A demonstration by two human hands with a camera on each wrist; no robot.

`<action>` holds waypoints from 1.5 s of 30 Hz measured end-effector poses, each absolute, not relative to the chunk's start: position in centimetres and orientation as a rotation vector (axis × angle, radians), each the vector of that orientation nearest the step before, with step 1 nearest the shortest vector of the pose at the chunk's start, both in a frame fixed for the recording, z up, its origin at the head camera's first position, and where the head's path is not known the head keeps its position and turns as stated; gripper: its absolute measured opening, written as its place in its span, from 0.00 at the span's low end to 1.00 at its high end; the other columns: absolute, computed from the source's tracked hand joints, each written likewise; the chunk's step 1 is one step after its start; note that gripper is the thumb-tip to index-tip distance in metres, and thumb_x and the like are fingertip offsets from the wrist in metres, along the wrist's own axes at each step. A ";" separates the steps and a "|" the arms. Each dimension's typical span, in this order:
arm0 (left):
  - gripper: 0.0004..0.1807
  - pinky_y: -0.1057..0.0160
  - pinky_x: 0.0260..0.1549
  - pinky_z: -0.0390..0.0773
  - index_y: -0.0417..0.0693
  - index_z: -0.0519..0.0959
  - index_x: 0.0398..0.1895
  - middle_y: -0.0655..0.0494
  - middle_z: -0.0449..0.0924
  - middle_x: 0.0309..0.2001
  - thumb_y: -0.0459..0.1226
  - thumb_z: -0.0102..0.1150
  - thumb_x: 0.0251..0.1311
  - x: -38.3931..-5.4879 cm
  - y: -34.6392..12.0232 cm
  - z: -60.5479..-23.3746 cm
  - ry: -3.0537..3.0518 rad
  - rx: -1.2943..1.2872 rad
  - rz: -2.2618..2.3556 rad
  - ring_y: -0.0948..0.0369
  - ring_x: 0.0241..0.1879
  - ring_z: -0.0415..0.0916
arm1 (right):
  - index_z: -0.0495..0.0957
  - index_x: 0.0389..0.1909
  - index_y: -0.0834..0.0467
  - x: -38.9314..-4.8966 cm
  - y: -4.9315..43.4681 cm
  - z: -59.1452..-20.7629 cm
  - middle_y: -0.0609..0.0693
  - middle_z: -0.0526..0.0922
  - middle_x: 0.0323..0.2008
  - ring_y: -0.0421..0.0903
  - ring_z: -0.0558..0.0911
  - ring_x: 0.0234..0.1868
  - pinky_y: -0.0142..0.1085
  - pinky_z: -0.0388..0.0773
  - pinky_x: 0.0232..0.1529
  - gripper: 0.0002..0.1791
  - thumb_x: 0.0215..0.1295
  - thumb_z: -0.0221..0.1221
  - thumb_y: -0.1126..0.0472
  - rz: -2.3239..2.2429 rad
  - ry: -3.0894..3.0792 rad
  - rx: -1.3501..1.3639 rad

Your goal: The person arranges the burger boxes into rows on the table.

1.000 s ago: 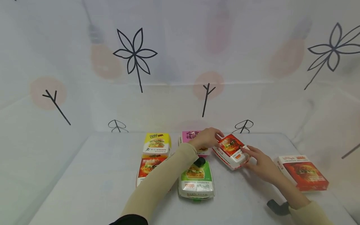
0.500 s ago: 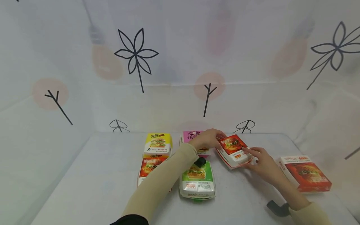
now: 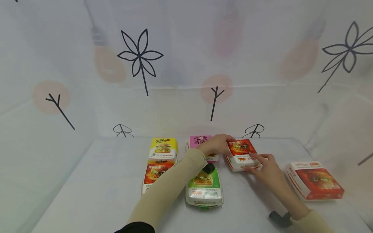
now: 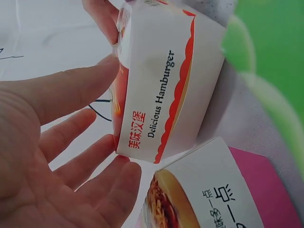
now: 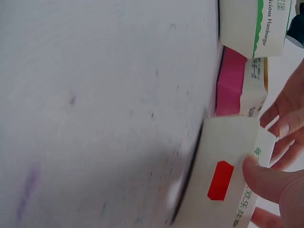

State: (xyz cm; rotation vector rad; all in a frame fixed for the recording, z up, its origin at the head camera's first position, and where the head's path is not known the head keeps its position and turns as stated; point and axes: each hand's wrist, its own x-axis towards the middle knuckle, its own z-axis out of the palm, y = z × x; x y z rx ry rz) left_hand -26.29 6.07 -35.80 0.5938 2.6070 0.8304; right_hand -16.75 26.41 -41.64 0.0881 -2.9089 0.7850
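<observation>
A hamburger box [image 3: 242,147] with a red top and white front stands on the table at the back right, beside the pink box [image 3: 201,139]. My left hand [image 3: 217,144] reaches across the pink box. In the left wrist view its fairly straight thumb and fingers touch the upper edge of the hamburger box's white side [image 4: 156,90]. My right hand [image 3: 266,171] holds the same box at its near right corner. The right wrist view has the right thumb [image 5: 266,178] pressing the white front wall, the fingers at the far side partly hidden.
In front of the pink box lies a green box [image 3: 204,191]. A yellow box [image 3: 163,147] and a red box [image 3: 155,173] stand to the left, the latter partly behind my left sleeve [image 3: 169,187]. A bigger red box [image 3: 317,181] lies at the far right.
The hamburger box has turned clockwise from slanted to nearly square with the pink box. My right hand has moved a little left with it; the left hand has barely moved.
</observation>
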 end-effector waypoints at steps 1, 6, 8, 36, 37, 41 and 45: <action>0.34 0.56 0.64 0.67 0.65 0.76 0.65 0.62 0.72 0.66 0.41 0.76 0.52 -26.3 6.1 -35.8 2.611 0.602 0.819 0.61 0.65 0.67 | 0.72 0.66 0.61 -16.8 26.3 -41.7 0.75 0.64 0.57 0.72 0.72 0.50 0.60 0.76 0.42 0.39 0.56 0.71 0.47 0.779 -2.901 0.074; 0.35 0.57 0.64 0.67 0.65 0.75 0.66 0.62 0.71 0.67 0.44 0.76 0.52 -26.4 6.2 -35.6 2.619 0.627 0.756 0.61 0.65 0.66 | 0.73 0.64 0.62 -17.0 25.6 -41.8 0.74 0.63 0.56 0.69 0.74 0.45 0.54 0.79 0.37 0.38 0.56 0.72 0.49 0.785 -2.878 0.012; 0.36 0.56 0.64 0.67 0.65 0.74 0.67 0.61 0.70 0.67 0.45 0.76 0.52 -26.4 6.2 -35.5 2.617 0.628 0.734 0.60 0.65 0.66 | 0.74 0.64 0.63 -17.1 25.4 -41.8 0.74 0.63 0.56 0.68 0.75 0.43 0.53 0.80 0.36 0.38 0.56 0.72 0.49 0.798 -2.876 -0.004; 0.32 0.59 0.63 0.68 0.66 0.80 0.61 0.60 0.70 0.66 0.47 0.78 0.48 -26.1 7.2 -35.8 2.698 0.610 0.632 0.61 0.65 0.66 | 0.70 0.67 0.62 -17.6 25.3 -41.6 0.76 0.60 0.60 0.74 0.72 0.50 0.62 0.77 0.44 0.41 0.58 0.70 0.45 0.840 -2.935 0.015; 0.32 0.60 0.63 0.68 0.66 0.80 0.61 0.60 0.70 0.65 0.47 0.78 0.48 -26.0 7.3 -35.8 2.703 0.607 0.627 0.62 0.65 0.66 | 0.69 0.68 0.62 -17.5 25.4 -41.5 0.77 0.60 0.60 0.75 0.71 0.51 0.63 0.76 0.45 0.42 0.58 0.70 0.44 0.838 -2.942 0.030; 0.32 0.60 0.62 0.68 0.67 0.81 0.60 0.61 0.71 0.65 0.46 0.79 0.47 -25.8 7.5 -35.7 2.715 0.584 0.632 0.62 0.64 0.67 | 0.65 0.71 0.63 -17.3 26.2 -40.8 0.77 0.63 0.59 0.74 0.71 0.54 0.64 0.74 0.47 0.45 0.59 0.69 0.44 0.841 -2.952 0.082; 0.32 0.61 0.62 0.68 0.68 0.81 0.59 0.62 0.71 0.64 0.45 0.80 0.47 -25.6 7.7 -35.5 2.709 0.547 0.664 0.63 0.63 0.67 | 0.62 0.73 0.61 -17.0 27.0 -39.9 0.75 0.67 0.59 0.71 0.74 0.54 0.59 0.77 0.45 0.46 0.61 0.67 0.42 0.874 -2.975 0.075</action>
